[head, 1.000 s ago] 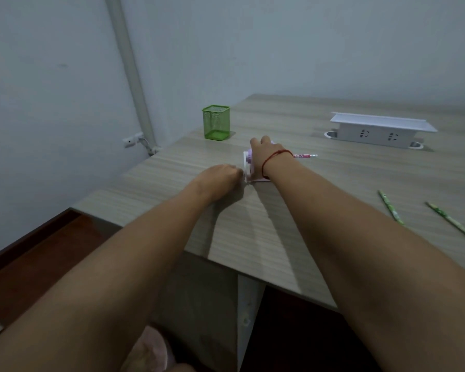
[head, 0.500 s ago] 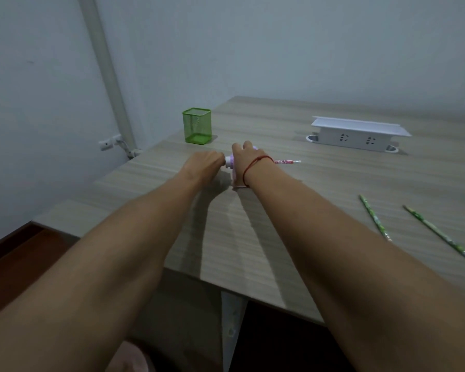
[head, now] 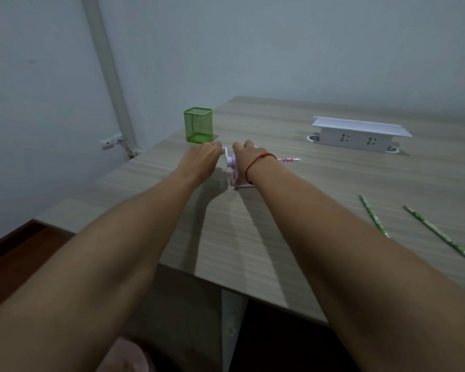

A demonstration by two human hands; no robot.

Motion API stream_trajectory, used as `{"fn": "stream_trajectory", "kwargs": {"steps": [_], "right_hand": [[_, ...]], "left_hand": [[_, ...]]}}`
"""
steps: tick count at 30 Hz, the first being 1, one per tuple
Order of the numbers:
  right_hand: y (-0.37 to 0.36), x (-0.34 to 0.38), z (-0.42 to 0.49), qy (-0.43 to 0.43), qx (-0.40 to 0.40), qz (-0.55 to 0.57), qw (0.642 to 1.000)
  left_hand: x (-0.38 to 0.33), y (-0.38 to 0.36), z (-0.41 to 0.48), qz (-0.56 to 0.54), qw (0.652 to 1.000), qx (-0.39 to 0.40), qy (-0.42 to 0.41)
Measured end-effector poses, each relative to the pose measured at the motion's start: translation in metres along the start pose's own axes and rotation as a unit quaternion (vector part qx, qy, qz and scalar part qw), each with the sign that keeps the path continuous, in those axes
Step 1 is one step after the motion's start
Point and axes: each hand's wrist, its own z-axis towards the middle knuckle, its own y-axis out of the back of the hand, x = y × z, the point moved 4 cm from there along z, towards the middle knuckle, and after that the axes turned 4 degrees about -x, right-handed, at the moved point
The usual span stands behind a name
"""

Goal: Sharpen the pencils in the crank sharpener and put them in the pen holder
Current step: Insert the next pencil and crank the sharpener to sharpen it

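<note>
A pale grey wall fills the upper half of the view, with a white pipe running down its corner on the left. Below it lies a wood-grain table, seen from its near corner. A long white socket box stands toward the table's far right. A green mesh pen holder stands upright near the far left edge, well apart from the socket box and just behind the hands.

The left hand has its fingers curled round the purple knob of the white crank. The right hand lies over the top of the crank sharpener, fingers wrapped down its far side, gripping the body against the table. The sharpener is pink and lilac and sits between the two hands, in front of the pen holder.

A pink patterned pencil sticks out level from the sharpener's right side, past the right wrist. Two green pencils lie flat near the right edge, apart from each other and well away from the sharpener. A red string bracelet circles the right wrist. A small wall outlet sits low beside the pipe
</note>
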Motion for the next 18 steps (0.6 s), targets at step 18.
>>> {"fn": "stream_trajectory", "kwargs": {"steps": [18], "right_hand": [[0.009, 0.006, -0.004, -0.025, 0.021, -0.003, 0.999]], "left_hand": [[-0.010, 0.024, -0.041, -0.101, 0.987, -0.078, -0.097]]}}
